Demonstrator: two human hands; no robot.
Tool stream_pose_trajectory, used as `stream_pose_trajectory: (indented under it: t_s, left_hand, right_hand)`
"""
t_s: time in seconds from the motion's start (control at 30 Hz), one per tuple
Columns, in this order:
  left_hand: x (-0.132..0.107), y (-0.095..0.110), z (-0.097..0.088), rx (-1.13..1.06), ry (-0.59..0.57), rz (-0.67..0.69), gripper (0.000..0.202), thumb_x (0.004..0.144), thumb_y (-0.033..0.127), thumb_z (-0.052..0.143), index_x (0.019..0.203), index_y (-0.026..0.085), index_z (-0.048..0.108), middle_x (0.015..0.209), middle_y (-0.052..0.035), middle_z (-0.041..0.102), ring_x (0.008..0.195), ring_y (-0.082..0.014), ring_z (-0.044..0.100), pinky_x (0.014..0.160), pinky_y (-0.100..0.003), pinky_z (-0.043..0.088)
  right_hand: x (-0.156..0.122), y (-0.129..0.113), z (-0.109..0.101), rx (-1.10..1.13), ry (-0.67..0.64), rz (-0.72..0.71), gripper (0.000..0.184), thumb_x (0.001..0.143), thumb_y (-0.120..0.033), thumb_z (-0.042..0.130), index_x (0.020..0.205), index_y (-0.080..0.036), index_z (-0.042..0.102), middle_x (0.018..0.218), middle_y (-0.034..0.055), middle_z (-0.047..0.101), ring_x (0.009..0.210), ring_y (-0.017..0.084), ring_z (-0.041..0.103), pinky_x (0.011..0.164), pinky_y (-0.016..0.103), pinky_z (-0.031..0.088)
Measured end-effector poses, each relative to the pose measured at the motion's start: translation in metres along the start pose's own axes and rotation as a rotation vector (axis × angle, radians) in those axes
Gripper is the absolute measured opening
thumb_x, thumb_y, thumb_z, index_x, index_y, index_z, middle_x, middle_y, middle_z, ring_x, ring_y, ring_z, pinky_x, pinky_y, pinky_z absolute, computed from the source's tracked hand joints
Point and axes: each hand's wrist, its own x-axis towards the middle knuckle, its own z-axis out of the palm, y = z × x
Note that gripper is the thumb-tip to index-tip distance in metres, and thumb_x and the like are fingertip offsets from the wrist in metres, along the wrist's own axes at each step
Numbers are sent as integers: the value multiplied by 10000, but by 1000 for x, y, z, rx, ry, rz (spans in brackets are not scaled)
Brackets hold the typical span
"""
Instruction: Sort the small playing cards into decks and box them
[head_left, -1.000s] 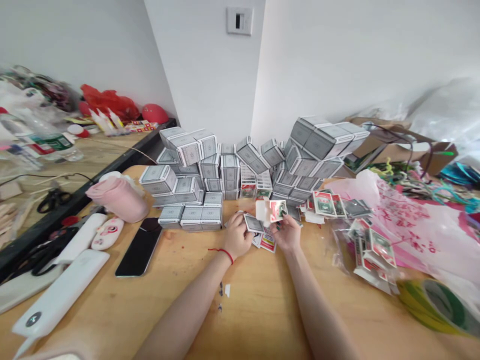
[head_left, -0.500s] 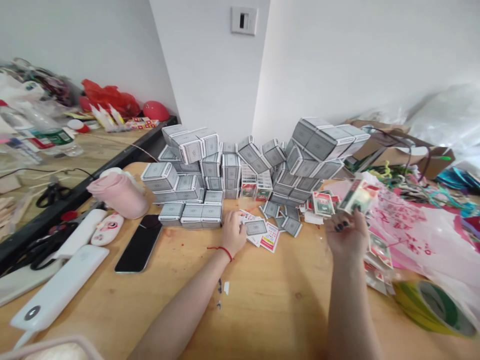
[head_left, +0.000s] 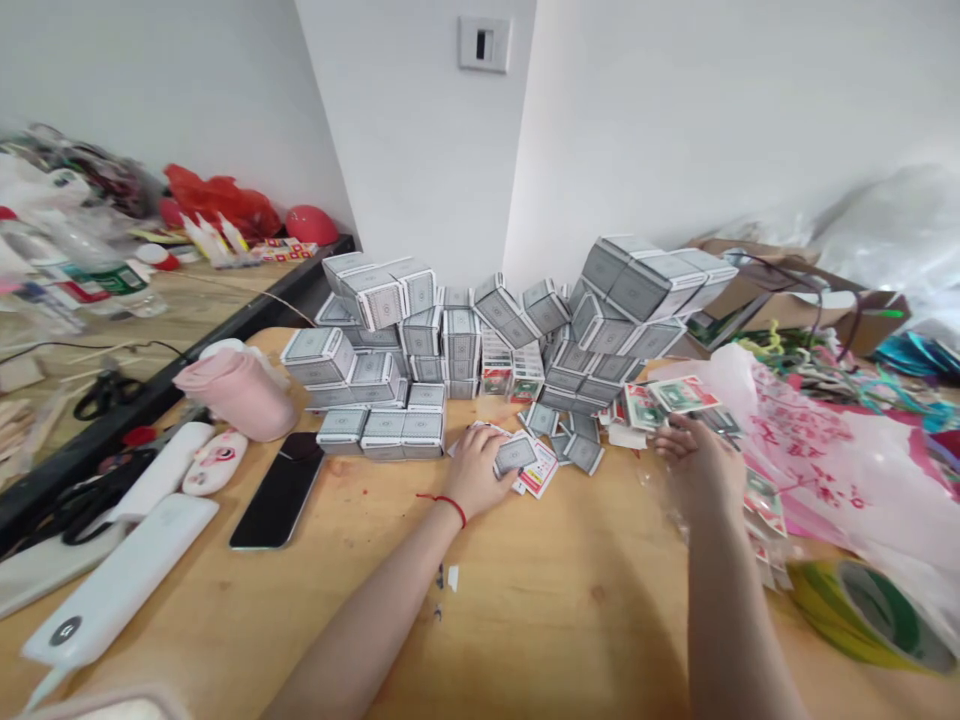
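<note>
My left hand (head_left: 481, 470) is curled over a small spread of playing cards (head_left: 538, 470), its fingers closed on some of them. A grey-backed card (head_left: 516, 455) lies tilted by its thumb. My right hand (head_left: 699, 462) has curled fingers at the near edge of a red-and-green card box (head_left: 684, 393), which lies over other boxes at the right. Its fingertips are partly hidden. Beyond the left hand, more loose grey-backed cards (head_left: 582, 452) lie scattered. Stacked grey-patterned card decks (head_left: 402, 432) stand at the left, with a taller pile of decks (head_left: 626, 283) at the right.
A black phone (head_left: 277, 492), a white power bank (head_left: 124, 580) and a pink rolled cloth (head_left: 236, 395) lie at the left. To the right are a yellow-green tape roll (head_left: 862, 610) and a pink-printed plastic bag (head_left: 810, 460). A wall rises behind the stacks.
My right hand has lowered the card box from a raised, tilted hold to lie flat on the boxes. My left hand has moved slightly right over the cards, and the grey-backed card has turned.
</note>
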Motion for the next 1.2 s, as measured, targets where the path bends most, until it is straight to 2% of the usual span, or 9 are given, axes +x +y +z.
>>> stream_pose_trajectory:
  t_s: [0.13, 0.23, 0.37, 0.5, 0.57, 0.7, 0.83, 1.03, 1.2]
  left_hand:
    - [0, -3, 2, -15, 10, -29, 411, 636, 246, 636, 1021, 188, 504, 1040, -69, 523, 1059, -240, 434, 936, -429, 359]
    - [1, -5, 2, -36, 50, -52, 410, 663, 190, 612, 1050, 189, 477, 1065, -71, 526, 1065, -235, 445, 915, -427, 375]
    - [1, -8, 2, -88, 100, -89, 398, 704, 116, 551, 1080, 204, 453, 1078, -68, 535, 1035, -220, 485, 890, -424, 392]
    - [0, -13, 7, -139, 173, -143, 395, 728, 97, 509, 1101, 195, 425, 1060, -69, 547, 997, -196, 519, 859, -378, 421]
    - [-1, -16, 9, -146, 231, -154, 295, 737, 117, 507, 1019, 188, 457, 971, -60, 572, 932, -185, 547, 819, -360, 443]
    - [-2, -19, 8, -164, 264, -89, 133, 720, 89, 500, 803, 191, 482, 858, -29, 601, 879, -166, 565, 820, -361, 449]
    - [0, -16, 3, -138, 225, 26, 178, 668, 30, 495, 732, 194, 520, 893, -24, 620, 952, -173, 546, 895, -402, 417]
    - [1, -12, -1, -79, 286, 75, 215, 704, 80, 481, 836, 208, 592, 1030, -41, 605, 1056, -186, 512, 950, -448, 385]
    - [0, -10, -5, -43, 242, 56, 331, 714, 117, 476, 1009, 227, 579, 1170, -52, 525, 1105, -209, 459, 940, -421, 388]
  right_hand:
    - [-34, 35, 33, -279, -298, 37, 177, 618, -258, 658, 747, -149, 606, 627, 32, 659, 452, 138, 588, 387, 226, 464]
    - [-48, 67, 53, -440, -481, 41, 257, 509, -175, 715, 756, -190, 647, 670, 4, 665, 470, 124, 570, 384, 201, 420]
    - [-52, 96, 69, -528, -457, -92, 530, 395, -105, 748, 893, -253, 641, 840, -1, 666, 751, 179, 603, 607, 244, 464]
    - [-51, 111, 80, -630, -324, -162, 668, 342, -119, 777, 976, -244, 608, 813, -12, 637, 817, 181, 576, 706, 259, 440]
    - [-53, 117, 84, -540, -256, -164, 569, 355, -116, 773, 893, -225, 627, 750, -16, 632, 753, 177, 571, 668, 256, 441]
    - [-57, 123, 88, -249, -235, -34, 165, 555, -229, 716, 670, -173, 613, 593, -5, 627, 529, 132, 542, 498, 221, 420]
    - [-59, 123, 87, -100, -329, 125, 190, 642, -328, 672, 664, -171, 565, 446, -39, 565, 369, 101, 475, 369, 201, 387]
    - [-65, 116, 93, 342, -481, 406, 201, 627, -186, 672, 782, -165, 545, 799, 51, 677, 678, 190, 643, 523, 300, 535]
    - [-71, 108, 98, 370, -592, 480, 273, 654, -167, 648, 912, -174, 559, 825, 58, 672, 674, 191, 647, 554, 315, 544]
